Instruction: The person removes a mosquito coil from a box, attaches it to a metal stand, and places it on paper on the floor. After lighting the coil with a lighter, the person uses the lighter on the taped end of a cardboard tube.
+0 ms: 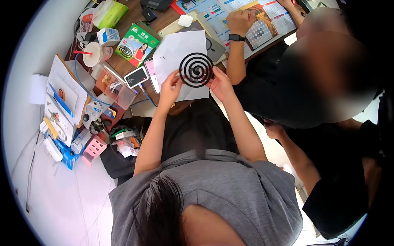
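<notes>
A black spiral mosquito coil (196, 71) is held up flat between my two hands, above a white sheet of paper (173, 48). My left hand (170, 87) pinches the coil's left rim. On the other side, my right hand (221, 83) grips the right rim between thumb and fingers. Just left of the paper lies a phone (151, 77) with a pink screen, partly covered by the sheet. A green mosquito coil box (137, 44) rests on the table at the upper left of my hands.
A small white-framed device (136, 77) with a blue cable sits near a cup with a red straw (95, 54). A clear plastic box (119, 91) stands closer. At right, another person's hand (240, 22) rests by a printed sheet (262, 28); more people sit beside me.
</notes>
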